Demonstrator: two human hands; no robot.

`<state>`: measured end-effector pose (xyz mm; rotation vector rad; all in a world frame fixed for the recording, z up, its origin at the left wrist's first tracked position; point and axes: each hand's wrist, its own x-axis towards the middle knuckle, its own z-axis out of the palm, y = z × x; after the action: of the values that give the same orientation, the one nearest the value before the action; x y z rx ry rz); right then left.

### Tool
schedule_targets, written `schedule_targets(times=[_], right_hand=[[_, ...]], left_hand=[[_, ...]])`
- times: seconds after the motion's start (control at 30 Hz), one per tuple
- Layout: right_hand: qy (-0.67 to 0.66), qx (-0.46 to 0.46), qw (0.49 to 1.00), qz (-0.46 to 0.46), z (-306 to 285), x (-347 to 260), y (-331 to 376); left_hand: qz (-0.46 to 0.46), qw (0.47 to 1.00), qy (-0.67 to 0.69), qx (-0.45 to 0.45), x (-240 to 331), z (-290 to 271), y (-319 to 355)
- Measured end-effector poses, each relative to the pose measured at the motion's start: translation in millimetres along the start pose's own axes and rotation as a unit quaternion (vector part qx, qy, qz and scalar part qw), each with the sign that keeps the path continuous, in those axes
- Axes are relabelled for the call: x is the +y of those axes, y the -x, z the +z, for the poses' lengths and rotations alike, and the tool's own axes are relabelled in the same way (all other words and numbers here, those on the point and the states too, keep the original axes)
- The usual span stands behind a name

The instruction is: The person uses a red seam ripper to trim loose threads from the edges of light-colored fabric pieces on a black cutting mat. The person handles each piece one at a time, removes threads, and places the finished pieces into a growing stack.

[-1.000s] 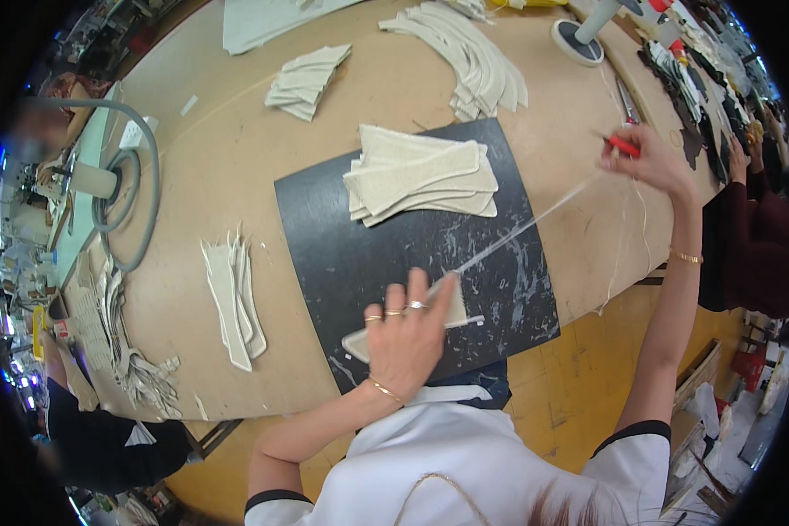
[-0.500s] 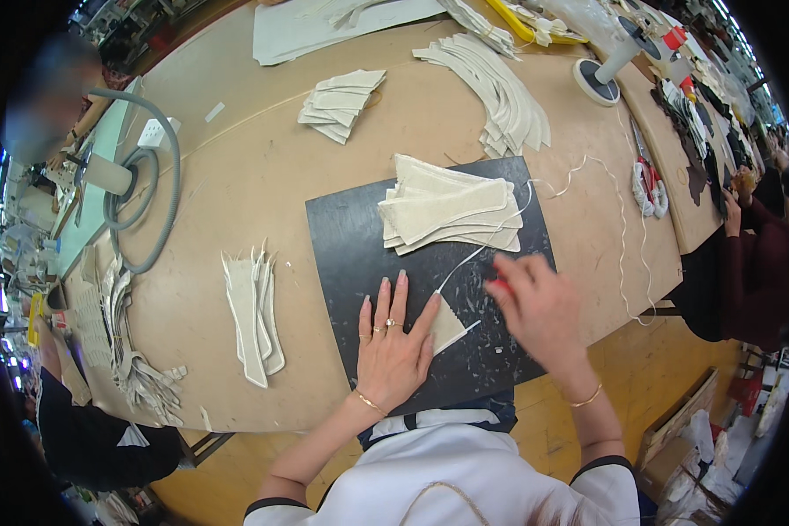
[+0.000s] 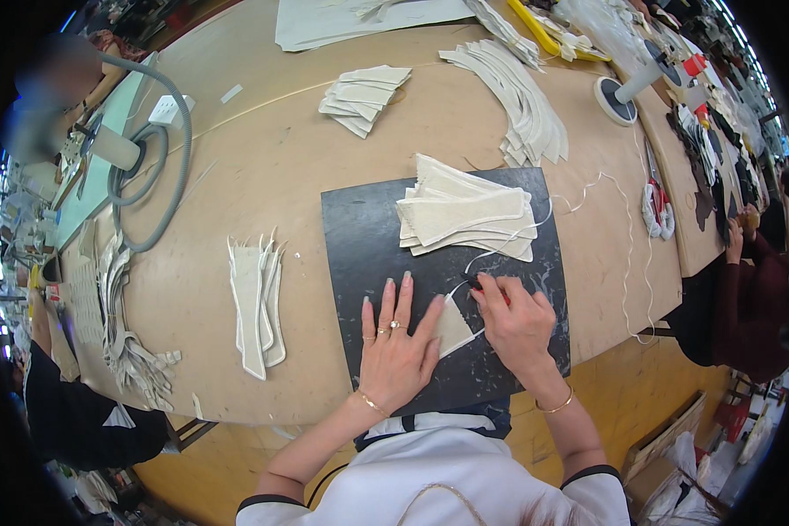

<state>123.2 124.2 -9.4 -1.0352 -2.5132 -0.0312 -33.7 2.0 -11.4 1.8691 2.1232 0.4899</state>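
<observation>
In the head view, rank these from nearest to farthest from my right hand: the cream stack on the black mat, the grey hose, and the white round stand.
From the right hand:
1. Cream stack, just beyond it on the black mat.
2. White round stand, far right.
3. Grey hose, far left.

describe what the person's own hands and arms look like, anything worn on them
Both forearms are bare, coming out of short white sleeves edged with a dark band. The left hand wears rings on two fingers, gold-toned it seems, and a thin chain bracelet at the wrist. The right hand shows no ring in this view; a thin gold-toned bangle circles its wrist. The nails on both hands look long and pale.
</observation>
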Motion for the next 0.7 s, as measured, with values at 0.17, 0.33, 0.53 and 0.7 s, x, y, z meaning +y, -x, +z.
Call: schedule_targets(times=[0.17, 0.33, 0.53, 0.7], right_hand=[[-0.052, 0.012, 0.992, 0.112, 0, 12, 6], [-0.107, 0.032, 0.982, 0.151, -1, 10, 3], [-0.146, 0.053, 0.976, 0.154, -1, 10, 2], [-0.156, 0.051, 0.973, 0.163, -2, 12, 4]], left_hand=[[0.012, 1.000, -0.009, 0.023, 2, -4, 22], [-0.039, 0.996, 0.069, 0.031, 10, -16, 39], [-0.060, 0.989, 0.132, -0.036, 16, -26, 34], [-0.126, 0.976, 0.160, -0.078, 18, -35, 31]])
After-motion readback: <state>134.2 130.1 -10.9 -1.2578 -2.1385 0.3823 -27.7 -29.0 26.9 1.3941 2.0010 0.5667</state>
